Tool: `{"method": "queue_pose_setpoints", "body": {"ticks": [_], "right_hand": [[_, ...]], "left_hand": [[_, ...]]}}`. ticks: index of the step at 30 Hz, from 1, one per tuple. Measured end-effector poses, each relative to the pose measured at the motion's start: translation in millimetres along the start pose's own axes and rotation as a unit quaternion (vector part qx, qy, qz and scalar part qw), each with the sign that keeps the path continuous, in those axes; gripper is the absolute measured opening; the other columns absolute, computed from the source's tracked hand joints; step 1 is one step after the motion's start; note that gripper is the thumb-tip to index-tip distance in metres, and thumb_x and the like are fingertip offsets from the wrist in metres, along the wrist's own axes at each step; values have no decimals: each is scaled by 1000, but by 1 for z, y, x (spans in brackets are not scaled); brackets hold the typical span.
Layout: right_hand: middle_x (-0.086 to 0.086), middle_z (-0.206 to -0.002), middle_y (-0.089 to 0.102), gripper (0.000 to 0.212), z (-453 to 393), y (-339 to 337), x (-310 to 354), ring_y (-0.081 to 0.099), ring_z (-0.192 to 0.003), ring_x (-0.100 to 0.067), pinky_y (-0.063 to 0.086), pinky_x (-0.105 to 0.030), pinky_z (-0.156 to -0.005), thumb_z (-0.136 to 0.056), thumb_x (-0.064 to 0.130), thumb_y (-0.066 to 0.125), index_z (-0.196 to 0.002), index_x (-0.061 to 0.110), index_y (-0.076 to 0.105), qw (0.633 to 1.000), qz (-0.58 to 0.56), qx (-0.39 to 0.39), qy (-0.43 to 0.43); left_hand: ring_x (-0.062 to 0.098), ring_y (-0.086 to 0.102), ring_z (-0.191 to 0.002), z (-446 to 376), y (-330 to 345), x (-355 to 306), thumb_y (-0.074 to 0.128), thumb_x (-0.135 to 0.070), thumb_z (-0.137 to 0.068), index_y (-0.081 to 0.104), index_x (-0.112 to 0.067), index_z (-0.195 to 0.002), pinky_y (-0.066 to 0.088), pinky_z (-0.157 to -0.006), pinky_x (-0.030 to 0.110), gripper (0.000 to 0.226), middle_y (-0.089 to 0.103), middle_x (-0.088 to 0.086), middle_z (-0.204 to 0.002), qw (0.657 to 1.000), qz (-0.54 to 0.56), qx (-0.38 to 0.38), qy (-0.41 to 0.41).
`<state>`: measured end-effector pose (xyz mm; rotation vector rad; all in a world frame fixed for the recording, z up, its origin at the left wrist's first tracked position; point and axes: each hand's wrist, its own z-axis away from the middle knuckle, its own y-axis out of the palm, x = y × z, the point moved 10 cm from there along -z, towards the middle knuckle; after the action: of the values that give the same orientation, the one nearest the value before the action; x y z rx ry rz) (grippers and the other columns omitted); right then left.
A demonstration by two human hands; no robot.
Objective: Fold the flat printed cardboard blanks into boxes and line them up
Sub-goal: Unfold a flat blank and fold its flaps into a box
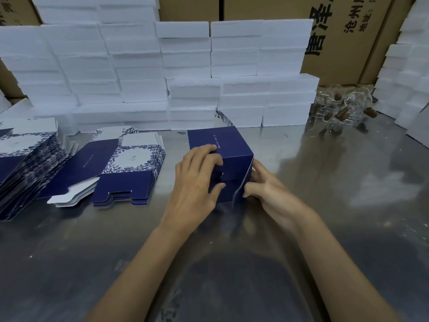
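Observation:
A dark blue box [228,145], partly folded, stands on the steel table [325,182] in the middle of the view. My left hand [197,182] grips its near left side, fingers curled over the top edge and thumb pressing an end flap. My right hand [267,189] holds the near right corner, fingers pinching a loose side flap that stands ajar. A stack of flat blue-and-white printed blanks [123,168] lies to the left, and a second, taller stack [25,163] sits at the far left edge.
White foam blocks [185,73] are piled in a wall along the back, with more at the right edge [408,73]. Brown cartons [348,31] stand behind them. Clear glass items with corks [343,108] lie at the back right.

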<state>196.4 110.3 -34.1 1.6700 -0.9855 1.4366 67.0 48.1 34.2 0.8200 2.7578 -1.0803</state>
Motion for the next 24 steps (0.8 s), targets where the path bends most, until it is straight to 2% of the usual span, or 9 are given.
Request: {"method": "queue_pose_setpoints", "body": {"ticks": [3, 5, 7, 9, 11, 13, 16, 24], "right_hand": [[10, -131, 67, 78, -2, -1, -2, 64, -120, -11, 53, -35, -101, -70, 15, 77, -140, 36, 51, 1000, 11, -25, 4], [13, -135, 64, 85, -3, -3, -5, 63, -123, -11, 52, -39, -104, -66, 29, 88, -141, 37, 48, 999, 16, -47, 16], [17, -133, 64, 84, -2, -4, -6, 63, -120, -6, 56, -32, -97, -69, 35, 91, -141, 39, 47, 996, 37, -76, 13], [21, -127, 65, 78, -1, -5, -6, 64, -113, 1, 58, -21, -85, -76, 34, 89, -140, 39, 46, 991, 60, -121, -4], [20, -125, 64, 72, 0, -9, -4, 63, -111, 1, 58, -20, -83, -82, 32, 84, -141, 36, 44, 982, 82, -167, -22], [17, -124, 65, 66, 1, -14, -3, 63, -113, -2, 59, -25, -87, -85, 30, 81, -141, 34, 46, 976, 84, -199, -33], [13, -122, 68, 58, 2, -20, -3, 65, -112, -7, 60, -28, -87, -87, 27, 79, -138, 30, 51, 969, 78, -231, -46], [10, -120, 69, 53, 10, -34, -1, 65, -110, -9, 58, -35, -93, -87, 29, 79, -134, 27, 56, 947, 86, -306, -53]], "left_hand": [[13, 26, -143, 4, 0, 21, 86, -13, -72, 36, -31, -142, 28, -111, 14, 88, 22, 1, -157, 987, 114, -30, -108], [7, 21, -145, 11, 7, 40, 89, -19, -71, 30, -39, -148, 32, -108, 16, 99, 11, -3, -160, 965, 173, -20, -195], [8, 37, -140, 17, 18, 50, 90, -19, -70, 25, -42, -150, 45, -105, 26, 106, 25, 0, -157, 942, 231, 16, -244], [7, 54, -124, 18, 26, 51, 89, -14, -71, 21, -46, -151, 54, -93, 25, 109, 45, -10, -144, 927, 276, 44, -251], [0, 57, -116, 18, 30, 48, 85, -4, -72, 20, -50, -150, 55, -85, 19, 111, 50, -15, -137, 924, 287, 58, -247], [1, 55, -117, 19, 34, 44, 82, 1, -73, 17, -55, -148, 58, -87, 26, 114, 49, -15, -137, 926, 276, 70, -246], [15, 51, -126, 20, 36, 38, 81, -1, -74, 14, -60, -146, 57, -93, 43, 115, 45, -10, -140, 929, 265, 79, -247], [14, 47, -129, 21, 41, 27, 81, -8, -77, 6, -67, -144, 53, -99, 47, 117, 40, -12, -141, 930, 267, 98, -233]]}}
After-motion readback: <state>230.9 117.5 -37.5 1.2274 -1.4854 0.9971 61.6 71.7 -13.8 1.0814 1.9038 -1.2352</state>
